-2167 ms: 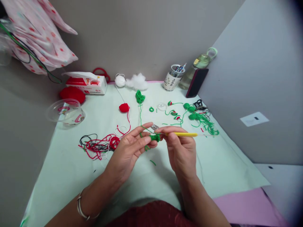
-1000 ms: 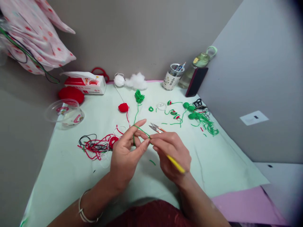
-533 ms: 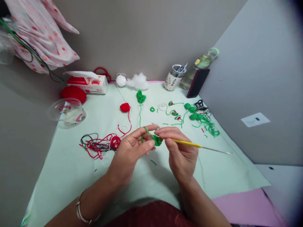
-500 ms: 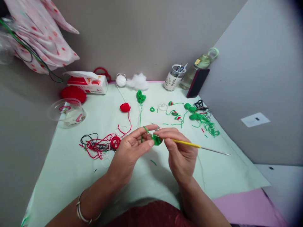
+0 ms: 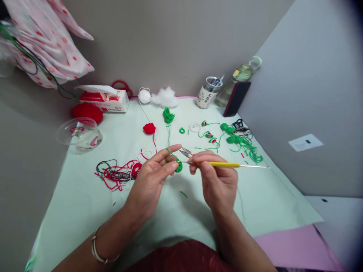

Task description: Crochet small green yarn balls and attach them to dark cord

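Pinched between the thumb and fingers of my left hand (image 5: 150, 173) is a small green crochet piece (image 5: 178, 166). Green yarn runs over my raised left index finger, and a strand leads back to a green yarn bundle (image 5: 168, 115). My right hand (image 5: 217, 177) is closed around a crochet hook (image 5: 224, 164) with a yellow handle and metal ends. One end of the hook points left and meets the green piece; the other sticks out to the right. Just beyond my right fingertips show the blades of small scissors (image 5: 186, 152), the rest hidden behind the hand.
Tangled red, black and white yarn (image 5: 119, 175) lies left, near a clear plastic tub (image 5: 90, 138). A red yarn ball (image 5: 149, 129), stuffing (image 5: 165, 97), a pen can (image 5: 208, 92), a phone (image 5: 237, 99) and a bottle (image 5: 227, 94) stand behind. Small green-and-red crochet pieces (image 5: 209, 135) lie right.
The green piece has moved slightly left with my left fingers. My right hand's fingers and the hook have drawn back a little from it, and the hook is now nearly level. The scissor blades show more.
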### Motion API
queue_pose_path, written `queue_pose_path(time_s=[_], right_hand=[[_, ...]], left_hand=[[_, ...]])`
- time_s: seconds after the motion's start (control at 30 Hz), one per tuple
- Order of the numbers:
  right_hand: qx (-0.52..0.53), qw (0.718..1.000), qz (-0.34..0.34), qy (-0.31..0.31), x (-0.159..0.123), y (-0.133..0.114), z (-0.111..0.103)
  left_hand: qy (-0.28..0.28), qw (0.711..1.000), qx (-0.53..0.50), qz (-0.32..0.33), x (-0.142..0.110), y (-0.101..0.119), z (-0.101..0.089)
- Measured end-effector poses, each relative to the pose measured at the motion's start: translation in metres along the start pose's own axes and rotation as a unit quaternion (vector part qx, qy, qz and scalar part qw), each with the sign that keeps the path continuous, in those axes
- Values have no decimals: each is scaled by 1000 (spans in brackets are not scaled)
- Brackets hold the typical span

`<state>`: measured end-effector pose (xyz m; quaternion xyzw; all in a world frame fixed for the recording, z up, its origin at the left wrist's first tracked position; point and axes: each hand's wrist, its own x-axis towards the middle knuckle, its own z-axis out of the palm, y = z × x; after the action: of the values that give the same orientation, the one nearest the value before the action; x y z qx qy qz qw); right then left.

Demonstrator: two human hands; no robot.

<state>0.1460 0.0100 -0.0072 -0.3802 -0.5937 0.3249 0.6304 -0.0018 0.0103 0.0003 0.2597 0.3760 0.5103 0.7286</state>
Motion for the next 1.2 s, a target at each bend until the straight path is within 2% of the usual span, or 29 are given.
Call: queue_pose_path(time_s=[0.1,0.17,0.23,0.33,0.43,0.5,0.57,0.7,0.77,0.87,1.03,1.2], right_hand=[[-110,992,-51,-34,-6,1,3],[-197,974,-112,-33,-11,1,4],[-206,970,-128,-14,-11,0,2],[-81,995,-50,35,-5,0,-2],[47,998,43,25,1,2,-2],[42,997,58,-2,0,4,0],[-17,999,35,-17,-2,4,3],[-79,996,11,-40,-2,1,4],[-70,995,39,-53,1,0,2],[-34,993,89,-68,6,2,-4],[11,992,107,-68,7,6,-9],[18,990,119,-69,6,7,-8]], left_hand=[[1,999,36,37,-3,-6,2],[-19,1000,14,12,-3,-8,3],[-53,998,-27,-37,-1,-7,3],[-63,994,-61,-69,2,0,0],[-15,1000,-8,-16,2,3,-1],[14,997,60,40,0,0,0],[29,990,109,83,-3,-4,3],[34,988,116,95,-4,-9,4],[25,992,99,78,-2,-8,3],[-2,998,58,14,1,-3,0],[-41,994,-54,-91,5,3,-3],[-39,987,-110,-108,7,5,-1]])
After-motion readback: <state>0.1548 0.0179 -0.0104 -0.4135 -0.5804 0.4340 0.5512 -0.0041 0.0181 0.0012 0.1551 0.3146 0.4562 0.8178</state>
